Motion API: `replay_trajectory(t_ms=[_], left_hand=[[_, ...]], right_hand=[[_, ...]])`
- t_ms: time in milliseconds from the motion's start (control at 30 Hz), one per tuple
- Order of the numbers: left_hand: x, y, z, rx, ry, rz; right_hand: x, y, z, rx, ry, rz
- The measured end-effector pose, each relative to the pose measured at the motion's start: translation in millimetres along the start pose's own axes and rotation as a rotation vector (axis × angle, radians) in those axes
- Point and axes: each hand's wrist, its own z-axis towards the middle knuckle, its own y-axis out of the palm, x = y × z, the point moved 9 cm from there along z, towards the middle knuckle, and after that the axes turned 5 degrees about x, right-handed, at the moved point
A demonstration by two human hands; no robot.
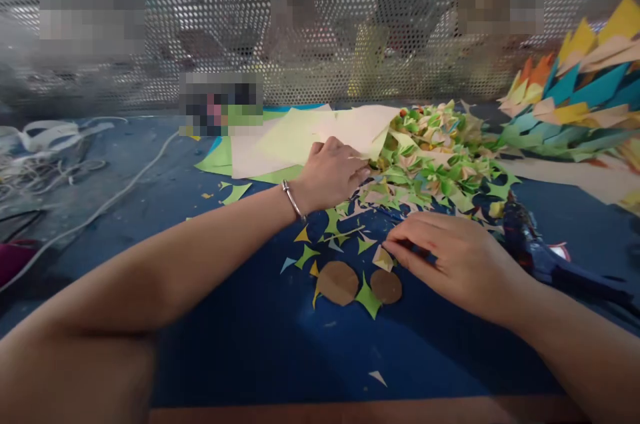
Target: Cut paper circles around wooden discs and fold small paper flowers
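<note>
My left hand (333, 174), a silver bangle on its wrist, reaches forward with its fingers curled into the edge of a heap of small folded paper pieces (435, 151), green, cream and yellow. My right hand (450, 257) rests lower on the blue table and pinches one small cream and yellow folded paper piece (383, 258) between its fingertips. Just in front of it lie two brown paper discs (338, 282), the smaller brown disc (386, 286) to the right. Green and yellow paper scraps (369, 299) are scattered around the discs.
Sheets of cream and light green paper (300, 141) lie behind my left hand. A dark glue gun (535, 251) lies right of my right hand. A spiky multicoloured paper piece (575, 104) sits far right. White cords (55, 157) lie at the left. A perforated metal screen (320, 24) closes the back.
</note>
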Motion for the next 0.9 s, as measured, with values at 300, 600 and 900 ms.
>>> replay_trajectory(t_ms=[300, 600, 900], left_hand=[[27, -24.5, -26, -0.062, 0.066, -0.217], [67, -18.9, -70, -0.225, 0.025, -0.326], [47, -57.8, -73, -0.239, -0.068, -0.261]], right_hand=[[48, 1, -2, -0.033, 0.317, -0.114], [67, 15, -7, -0.18, 0.424, -0.254], [74, 16, -8, -0.193, 0.46, -0.294]])
